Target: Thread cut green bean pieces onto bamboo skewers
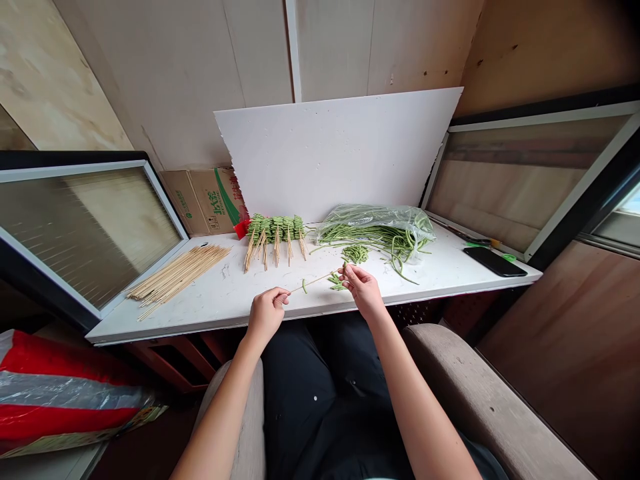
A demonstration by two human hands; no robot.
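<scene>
My left hand point(267, 313) pinches one end of a thin bamboo skewer point(320, 278), which slants up to the right over the table's front part. At its other end the fingertips of my right hand point(364, 291) are pressed together, with a bit of green bean showing at them. A short curved bean piece point(304, 286) lines up with the skewer near my left hand; whether it is threaded on or lies on the table I cannot tell. Cut bean pieces point(336, 282) lie beside my right fingers, and a small pile of pieces point(355, 253) sits just behind.
Bare skewers point(180, 273) lie at the left of the white table point(225, 303). Bundles of bean-filled skewers point(277, 230) stand at the back, beside a plastic bag of long beans point(375, 223). A phone point(495, 261) rests at the right; a cardboard box point(200, 200) stands back left.
</scene>
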